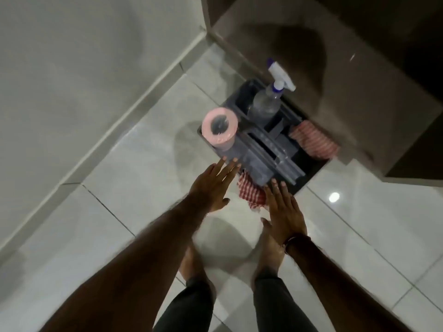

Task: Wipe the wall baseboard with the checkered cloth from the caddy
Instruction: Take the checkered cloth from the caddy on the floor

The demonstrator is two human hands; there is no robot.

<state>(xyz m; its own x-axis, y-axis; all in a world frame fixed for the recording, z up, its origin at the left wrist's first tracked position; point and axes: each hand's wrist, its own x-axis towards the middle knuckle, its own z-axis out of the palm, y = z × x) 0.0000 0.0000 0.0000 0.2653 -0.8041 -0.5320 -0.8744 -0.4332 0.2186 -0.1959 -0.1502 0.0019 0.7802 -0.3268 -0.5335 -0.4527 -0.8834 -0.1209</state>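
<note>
Left hand [211,185]: flat, fingers spread wide, holding nothing.
Right hand [284,212]: likewise, touching the checkered cloth [249,194] at the caddy's [268,154] 6 o'clock.

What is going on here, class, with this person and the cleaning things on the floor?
A person stands barefoot on a tiled floor and reaches both open hands down toward a grey caddy. The left hand and right hand hold nothing yet. A red checkered cloth hangs over the caddy's near edge, between the hands. The caddy also holds a spray bottle, a pink roll and a second striped cloth. The baseboard runs along the wall at left.
</note>
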